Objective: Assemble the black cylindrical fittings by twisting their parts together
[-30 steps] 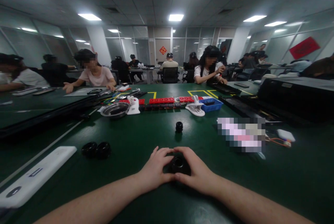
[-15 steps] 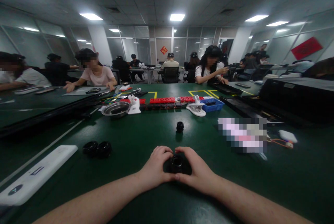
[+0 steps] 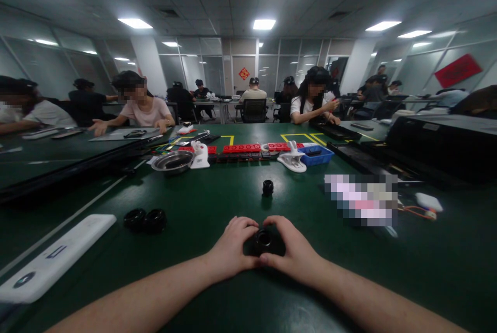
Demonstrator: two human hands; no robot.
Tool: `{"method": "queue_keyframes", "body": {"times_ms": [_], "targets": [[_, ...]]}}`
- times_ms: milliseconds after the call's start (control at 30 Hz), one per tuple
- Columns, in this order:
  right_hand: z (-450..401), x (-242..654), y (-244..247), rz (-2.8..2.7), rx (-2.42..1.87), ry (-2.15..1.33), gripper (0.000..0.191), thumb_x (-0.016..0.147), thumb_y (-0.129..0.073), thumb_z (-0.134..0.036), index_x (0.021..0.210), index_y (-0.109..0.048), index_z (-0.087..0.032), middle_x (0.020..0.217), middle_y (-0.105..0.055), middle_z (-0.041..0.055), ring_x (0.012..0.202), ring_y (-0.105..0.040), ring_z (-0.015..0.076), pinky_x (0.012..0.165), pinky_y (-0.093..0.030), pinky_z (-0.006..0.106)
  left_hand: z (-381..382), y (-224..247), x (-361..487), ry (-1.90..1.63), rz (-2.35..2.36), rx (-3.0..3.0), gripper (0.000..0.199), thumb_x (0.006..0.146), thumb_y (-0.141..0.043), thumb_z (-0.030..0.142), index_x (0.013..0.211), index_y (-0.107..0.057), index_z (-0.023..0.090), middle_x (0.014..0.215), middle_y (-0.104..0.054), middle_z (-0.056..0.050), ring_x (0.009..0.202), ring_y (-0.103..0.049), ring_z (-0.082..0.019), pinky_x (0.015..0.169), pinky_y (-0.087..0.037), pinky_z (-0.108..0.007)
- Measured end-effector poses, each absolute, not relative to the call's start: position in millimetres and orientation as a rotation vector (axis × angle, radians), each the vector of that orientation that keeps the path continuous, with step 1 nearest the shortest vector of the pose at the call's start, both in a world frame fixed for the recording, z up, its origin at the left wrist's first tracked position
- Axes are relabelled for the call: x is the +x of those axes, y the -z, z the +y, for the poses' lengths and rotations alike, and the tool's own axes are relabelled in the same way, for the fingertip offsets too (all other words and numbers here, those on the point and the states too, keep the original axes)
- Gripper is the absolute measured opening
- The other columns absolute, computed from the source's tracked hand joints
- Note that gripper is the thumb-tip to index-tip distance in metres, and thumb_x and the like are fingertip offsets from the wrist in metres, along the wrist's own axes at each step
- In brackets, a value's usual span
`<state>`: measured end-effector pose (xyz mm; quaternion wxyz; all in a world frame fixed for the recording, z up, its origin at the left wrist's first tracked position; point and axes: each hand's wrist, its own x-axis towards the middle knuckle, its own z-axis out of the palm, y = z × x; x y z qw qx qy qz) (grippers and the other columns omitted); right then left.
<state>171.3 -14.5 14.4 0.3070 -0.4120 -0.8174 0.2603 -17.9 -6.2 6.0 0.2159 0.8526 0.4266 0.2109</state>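
Observation:
A black cable gland (image 3: 264,240), round with a hole facing up, sits between my two hands low in the middle of the head view. My left hand (image 3: 234,245) curls round its left side, and my right hand (image 3: 293,247) curls round its right side. The thumbs meet at the near side of the gland. Beyond my hands, a similar black ribbed gland (image 3: 267,188) stands upright on the green table. Two more dark round pieces (image 3: 145,220) lie side by side to the left.
A long white case (image 3: 73,247) lies at the left. Across the table are a metal bowl (image 3: 172,161), white clips (image 3: 292,157), red strips (image 3: 241,148) and a blue tray (image 3: 316,157). A large black box (image 3: 438,149) stands at the right. Several people sit beyond.
My right hand has shifted slightly round the gland, its thumb and fingers moving a little. The gland stays between my hands, and the other pieces lie where they were.

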Motion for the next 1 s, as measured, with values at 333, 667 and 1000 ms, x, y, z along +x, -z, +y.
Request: {"method": "queue_keyframes", "body": {"times_ms": [333,667,1000], "targets": [[-13.0,174.2,-12.0,-2.158,-0.970,-0.779,0.052,0.069,-0.060,-0.027,0.116,-0.037,-0.017,0.112,-0.047,0.0107,0.103,-0.046,0.0242,0.088,-0.037,0.040,-8.2,-4.3,-18.0,-0.556,1.222,2.379,0.051,0.060,-0.064,0.053,0.102,-0.056,0.025,0.108,-0.051,-0.004,0.106,-0.043,-0.026,0.100,-0.008,-0.055],[-11.2,175.2,-15.0,-2.256,-0.821,-0.848,0.038,0.079,-0.048,-0.025,0.117,-0.043,-0.020,0.119,-0.045,0.0090,0.111,-0.041,0.0224,0.095,-0.032,0.040,-8.5,-5.7,-18.8,-0.539,1.250,2.362,0.050,0.060,-0.066,0.050,0.101,-0.056,0.024,0.104,-0.052,-0.004,0.104,-0.045,-0.024,0.101,-0.010,-0.054],[-7.1,175.8,-13.8,-2.195,-0.851,-0.853,0.027,0.078,-0.050,-0.029,0.103,-0.051,-0.018,0.105,-0.051,0.0079,0.100,-0.048,0.0220,0.088,-0.037,0.038,-10.3,-8.3,-18.4,-0.534,1.265,2.375,0.047,0.061,-0.064,0.052,0.099,-0.058,0.024,0.104,-0.052,-0.004,0.105,-0.044,-0.025,0.101,-0.009,-0.056]]}}
